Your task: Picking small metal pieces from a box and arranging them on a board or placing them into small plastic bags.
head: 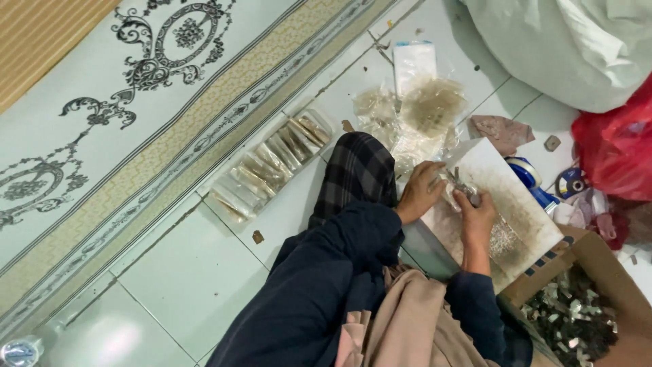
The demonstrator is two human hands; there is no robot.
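Risk of spillage: the small metal pieces [460, 185] held between both hands could, it is judged, be dropped onto the white board [516, 197] or the tiled floor [197, 285] if the pinch is loosened; they are small and would be hard to recover.
Risk at the board: the board is lying tilted across the lap, so loose bits scattered on it could probably be slid off toward the cardboard box [591, 265].
Risk of mixing: filled clear packets [272, 166] are laid in a row on the floor, well apart from the hands; a heap of unfilled bags [424, 112] is piled just beyond the board and could be disturbed by a sleeve.
Left hand [419, 192]: curled, fingers closed on the pieces from the left side.
Right hand [477, 212]: partly closed, fingertips pinched on the same pieces; how tightly cannot be told.
Location of the pieces: above the board's near-left part, between the two hands.
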